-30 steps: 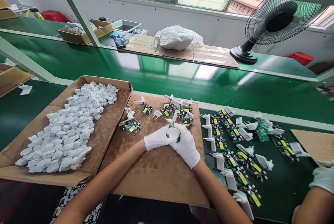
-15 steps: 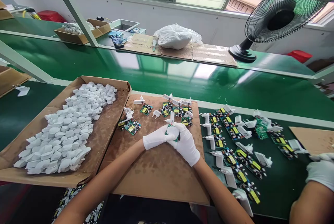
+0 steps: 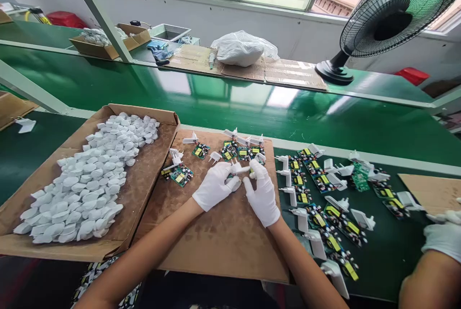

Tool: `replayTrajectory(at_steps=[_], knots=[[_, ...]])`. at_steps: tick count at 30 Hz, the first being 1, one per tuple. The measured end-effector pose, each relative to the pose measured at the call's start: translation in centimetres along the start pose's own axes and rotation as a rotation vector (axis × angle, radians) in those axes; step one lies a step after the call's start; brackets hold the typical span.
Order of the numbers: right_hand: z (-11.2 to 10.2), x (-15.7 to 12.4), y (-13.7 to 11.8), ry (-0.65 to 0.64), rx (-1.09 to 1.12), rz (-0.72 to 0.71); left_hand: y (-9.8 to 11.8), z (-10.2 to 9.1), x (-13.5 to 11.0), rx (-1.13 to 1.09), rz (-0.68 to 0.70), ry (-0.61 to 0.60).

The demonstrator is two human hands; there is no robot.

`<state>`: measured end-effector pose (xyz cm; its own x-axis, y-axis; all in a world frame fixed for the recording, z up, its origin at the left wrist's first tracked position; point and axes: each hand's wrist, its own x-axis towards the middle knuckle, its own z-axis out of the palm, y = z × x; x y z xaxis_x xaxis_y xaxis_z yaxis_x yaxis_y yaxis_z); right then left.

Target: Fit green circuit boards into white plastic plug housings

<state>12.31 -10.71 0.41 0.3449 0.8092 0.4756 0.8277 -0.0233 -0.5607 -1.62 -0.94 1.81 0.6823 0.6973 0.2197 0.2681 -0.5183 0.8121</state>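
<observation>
Both my hands wear white gloves and meet over a flat cardboard sheet (image 3: 216,237). My left hand (image 3: 213,187) is closed around a white plug part (image 3: 235,182) with a bit of green board showing under it. My right hand (image 3: 262,194) pinches a white prong piece (image 3: 240,169) between thumb and fingers, touching the part in my left hand. Just beyond my fingers lie several small green circuit boards (image 3: 230,151) with white plug pieces. A lone board (image 3: 180,174) sits to the left of my left hand.
A cardboard tray (image 3: 151,155) of several white plastic caps (image 3: 90,179) sits at left. Rows of boards with white plug shells (image 3: 324,203) lie on the green belt at right. Another person's gloved hand (image 3: 442,237) is at far right. A fan (image 3: 382,25) and white bag (image 3: 239,48) stand behind.
My hands have come apart from a clasp over the part. The right hand now pinches the prong piece at its far end, and the left hand has turned more open-side up.
</observation>
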Motion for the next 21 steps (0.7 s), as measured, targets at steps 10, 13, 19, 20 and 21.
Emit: replayTrajectory(at_steps=[10, 13, 19, 20, 21], knots=[[-0.3, 0.8, 0.8, -0.031, -0.306, 0.009, -1.3, 1.2, 0.2, -0.113, -0.192, 0.243], [-0.7, 0.7, 0.8, -0.044, -0.385, 0.027, -0.8, 1.0, 0.2, -0.287, -0.245, 0.220], [-1.3, 0.8, 0.3, 0.019, -0.105, 0.066, -1.0, 0.5, 0.7, -0.473, -0.313, 0.308], [-1.3, 0.8, 0.2, 0.034, -0.056, 0.067, -1.1, 0.4, 0.7, -0.460, -0.318, 0.319], [-1.3, 0.8, 0.0, 0.043, -0.018, 0.057, -1.1, 0.4, 0.8, -0.448, -0.322, 0.321]])
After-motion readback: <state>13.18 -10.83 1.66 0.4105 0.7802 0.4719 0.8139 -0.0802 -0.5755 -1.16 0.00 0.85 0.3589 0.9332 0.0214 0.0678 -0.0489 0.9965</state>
